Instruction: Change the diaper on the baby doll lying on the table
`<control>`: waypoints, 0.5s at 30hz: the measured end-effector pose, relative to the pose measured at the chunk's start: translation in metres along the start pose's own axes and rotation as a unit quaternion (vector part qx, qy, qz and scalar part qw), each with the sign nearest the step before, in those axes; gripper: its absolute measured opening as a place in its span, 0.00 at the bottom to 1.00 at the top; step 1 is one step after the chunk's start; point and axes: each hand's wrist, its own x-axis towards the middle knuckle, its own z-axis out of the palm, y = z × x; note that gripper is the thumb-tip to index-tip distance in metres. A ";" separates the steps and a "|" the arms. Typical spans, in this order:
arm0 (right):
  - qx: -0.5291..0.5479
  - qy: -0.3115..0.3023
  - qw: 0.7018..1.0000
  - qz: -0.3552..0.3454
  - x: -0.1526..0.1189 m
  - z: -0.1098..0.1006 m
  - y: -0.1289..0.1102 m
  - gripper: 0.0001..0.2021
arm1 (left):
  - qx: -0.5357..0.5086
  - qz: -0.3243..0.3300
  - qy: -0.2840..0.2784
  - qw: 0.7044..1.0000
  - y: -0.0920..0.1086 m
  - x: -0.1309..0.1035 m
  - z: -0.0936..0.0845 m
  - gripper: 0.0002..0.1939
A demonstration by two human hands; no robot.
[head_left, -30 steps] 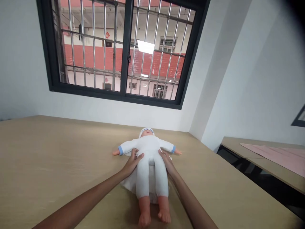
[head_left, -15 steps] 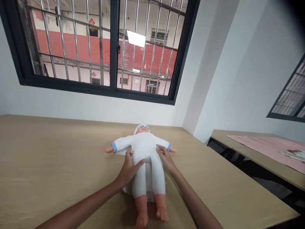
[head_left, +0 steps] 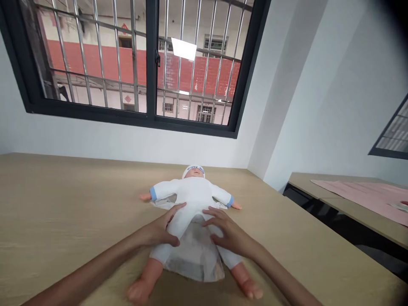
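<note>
A baby doll lies on its back on the table, dressed in a white suit with blue cuffs and a white cap. Its arms stretch sideways and its legs are spread apart. A white diaper-like sheet lies flat beneath its hips, showing between the legs. My left hand wraps the thigh at left, thumb on the inner side and a finger reaching to the hip. Over the thigh at right is my right hand, its fingers apart and touching the suit near the crotch.
The wooden table meets the wall below a barred window. Past a gap at right stands another table with a pink cloth on it.
The doll's legs have moved apart, uncovering the white sheet between them. My right hand has come inward over the thigh, and my left has moved slightly outward with its leg.
</note>
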 end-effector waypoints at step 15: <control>-0.091 -0.086 0.991 -0.039 -0.002 -0.023 -0.005 0.34 | -0.015 -0.079 -0.029 0.996 0.025 -0.007 -0.008 0.54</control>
